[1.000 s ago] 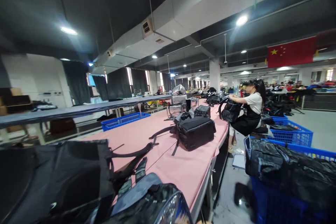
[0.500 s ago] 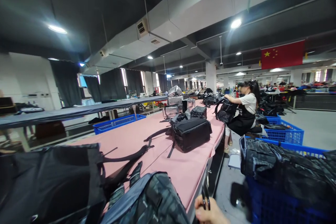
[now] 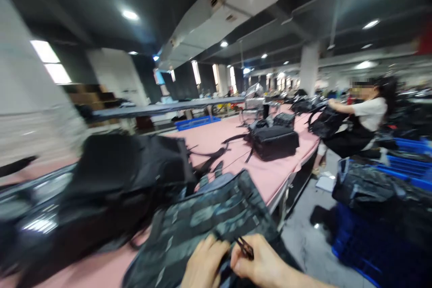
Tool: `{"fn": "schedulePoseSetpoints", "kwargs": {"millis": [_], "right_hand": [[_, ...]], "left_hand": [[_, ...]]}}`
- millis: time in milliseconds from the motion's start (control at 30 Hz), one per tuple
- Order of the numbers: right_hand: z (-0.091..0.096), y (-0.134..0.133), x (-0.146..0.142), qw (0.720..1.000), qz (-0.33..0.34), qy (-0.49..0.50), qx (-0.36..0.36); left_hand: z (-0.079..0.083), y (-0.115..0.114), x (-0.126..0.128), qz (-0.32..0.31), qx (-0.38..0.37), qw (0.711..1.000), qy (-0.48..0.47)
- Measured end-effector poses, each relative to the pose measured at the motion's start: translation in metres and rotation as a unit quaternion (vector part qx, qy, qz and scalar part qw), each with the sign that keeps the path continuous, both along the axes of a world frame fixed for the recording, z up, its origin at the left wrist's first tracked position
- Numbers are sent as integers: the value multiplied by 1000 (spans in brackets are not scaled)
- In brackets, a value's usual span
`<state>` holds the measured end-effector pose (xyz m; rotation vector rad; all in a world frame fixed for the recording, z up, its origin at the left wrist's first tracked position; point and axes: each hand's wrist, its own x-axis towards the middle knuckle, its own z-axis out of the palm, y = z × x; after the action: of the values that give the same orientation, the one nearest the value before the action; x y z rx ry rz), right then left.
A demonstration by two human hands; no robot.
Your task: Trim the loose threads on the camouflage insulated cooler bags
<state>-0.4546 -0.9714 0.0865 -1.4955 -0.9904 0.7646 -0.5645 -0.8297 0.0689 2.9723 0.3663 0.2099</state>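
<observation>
A dark camouflage-patterned bag lies on the pink table right in front of me. My left hand rests on its near edge with fingers curled, pinching the fabric. My right hand is closed around small dark snips whose tips point at the bag beside my left fingers. A bigger black bag lies to the left, blurred by motion.
Further along the table sit a black backpack and more bags. A seated person handles a black bag at the far right end. Blue crates full of black bags stand on the floor to the right. A blue crate sits behind the table.
The view has swung down and left. Both hands have come up into view onto the camouflage bag; the right hand with the snips has risen from the bottom edge.
</observation>
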Motion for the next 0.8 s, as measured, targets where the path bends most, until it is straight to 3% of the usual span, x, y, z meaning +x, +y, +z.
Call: {"fn": "schedulePoseSetpoints", "kwargs": {"millis": [100, 200, 267, 333, 400, 533, 600, 733, 800], "right_hand": [[6, 22, -18, 999, 15, -23, 32], [12, 29, -13, 1000, 9, 16, 22], [15, 28, -4, 1000, 1, 22, 15], [17, 22, 10, 1000, -10, 12, 12], [16, 9, 29, 999, -48, -7, 8], [8, -37, 70, 980, -191, -32, -47], [0, -58, 79, 972, -216, -56, -66], [-23, -74, 79, 975, -183, -121, -44], [-42, -80, 81, 966, -228, -101, -69]], "left_hand": [[4, 4, 6, 20, -114, 993, 1], [17, 0, 8, -72, -260, 961, -65], [22, -8, 11, -62, -289, 952, -85], [21, -15, 16, -8, -250, 964, -84], [14, -16, 16, 6, -194, 977, -88], [3, -2, 0, 26, -158, 978, -135], [2, 9, -16, 74, -152, 973, -155], [2, 28, -62, 155, -114, 963, -191], [-3, 36, -93, 209, -105, 947, -220]]}}
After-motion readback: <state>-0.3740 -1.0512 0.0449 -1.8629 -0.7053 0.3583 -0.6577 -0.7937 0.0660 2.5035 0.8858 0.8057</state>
